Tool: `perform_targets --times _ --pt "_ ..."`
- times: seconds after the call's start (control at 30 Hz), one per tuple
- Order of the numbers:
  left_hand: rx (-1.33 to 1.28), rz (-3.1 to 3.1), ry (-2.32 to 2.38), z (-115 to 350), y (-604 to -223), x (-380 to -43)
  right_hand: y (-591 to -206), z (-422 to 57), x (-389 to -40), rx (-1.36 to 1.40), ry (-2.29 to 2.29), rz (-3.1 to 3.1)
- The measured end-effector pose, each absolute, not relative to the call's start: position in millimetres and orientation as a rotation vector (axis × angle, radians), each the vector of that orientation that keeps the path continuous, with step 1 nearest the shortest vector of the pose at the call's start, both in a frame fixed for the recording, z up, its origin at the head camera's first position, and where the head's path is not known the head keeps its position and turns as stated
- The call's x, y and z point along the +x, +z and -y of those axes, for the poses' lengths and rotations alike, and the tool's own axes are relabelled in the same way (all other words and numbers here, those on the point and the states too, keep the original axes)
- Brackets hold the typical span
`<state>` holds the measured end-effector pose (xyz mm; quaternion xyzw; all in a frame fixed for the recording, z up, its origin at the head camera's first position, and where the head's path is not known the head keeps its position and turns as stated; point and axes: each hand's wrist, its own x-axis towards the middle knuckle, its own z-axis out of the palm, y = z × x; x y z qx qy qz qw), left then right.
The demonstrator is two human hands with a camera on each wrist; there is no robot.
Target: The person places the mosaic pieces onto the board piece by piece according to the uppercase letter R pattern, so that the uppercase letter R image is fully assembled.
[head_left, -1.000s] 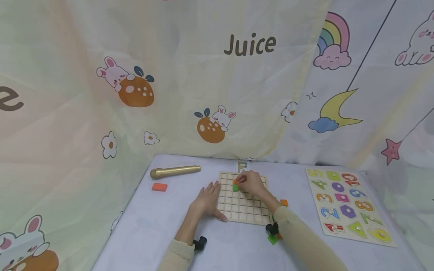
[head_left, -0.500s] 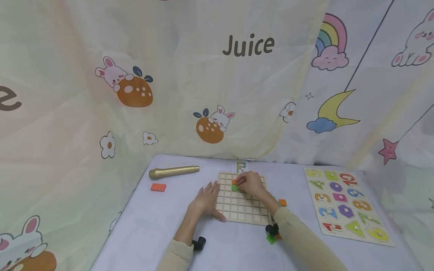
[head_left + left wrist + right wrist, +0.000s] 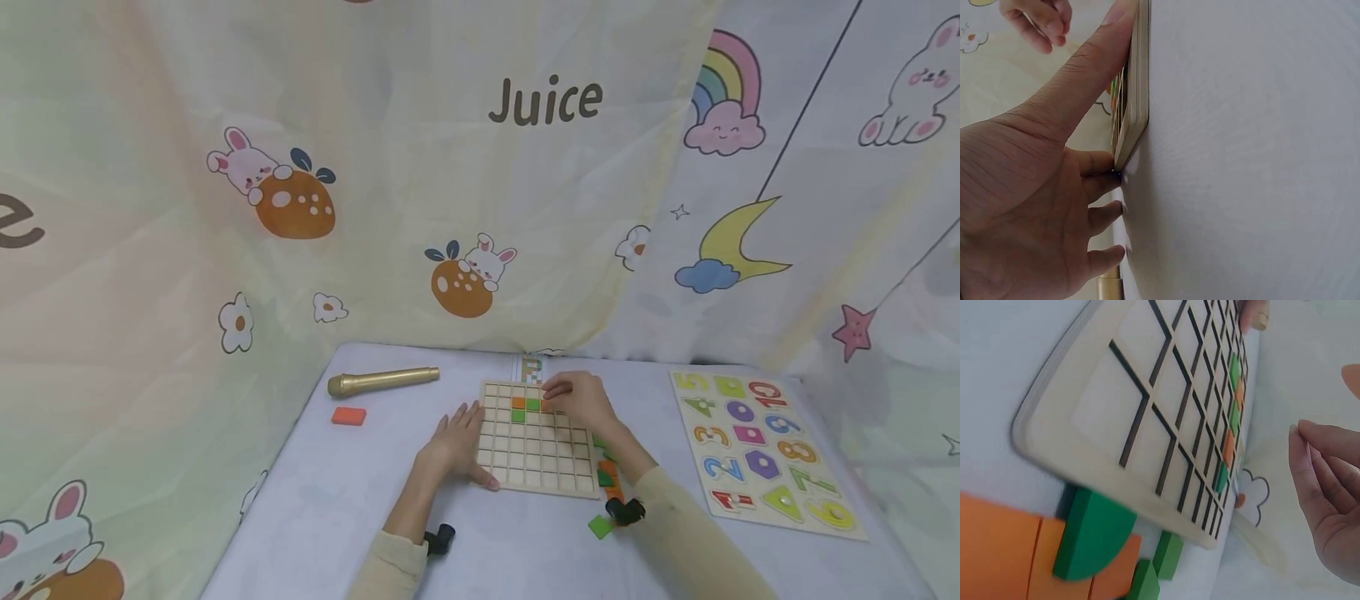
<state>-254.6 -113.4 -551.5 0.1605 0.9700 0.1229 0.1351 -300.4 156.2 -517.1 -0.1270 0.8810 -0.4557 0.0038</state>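
A wooden grid board [image 3: 536, 458] lies on the white table in front of me. My left hand [image 3: 453, 446] rests along its left side, fingers spread, with the thumb against the front edge. Near the board's far edge are an orange tile [image 3: 519, 403], a green tile [image 3: 532, 405] and another green tile [image 3: 518, 416]. Over the far right of the board is my right hand [image 3: 581, 400]. The right wrist view shows its thumb and index fingertips meeting, with no tile visible between them. That view also shows a dark green piece [image 3: 1222, 477] at the row's end.
Loose green and orange pieces [image 3: 609, 468] lie along the board's right side, with a green tile [image 3: 600, 527] nearer me. A gold toy microphone [image 3: 384, 382] and an orange-red block [image 3: 348, 416] are at left. The number puzzle [image 3: 765, 454] lies right; a pattern card [image 3: 531, 369] lies behind.
My right hand has shifted right from the tiles it was touching, uncovering a green tile and part of an orange one. My left hand has stayed at the board's edge.
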Motion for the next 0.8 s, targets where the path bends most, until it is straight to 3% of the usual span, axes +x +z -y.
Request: perform_targets --times 0.8 --pt "0.490 -2.812 0.376 113.5 -551.2 -254.1 -513.7 -233.9 -269.8 -0.253 -1.294 -2.902"
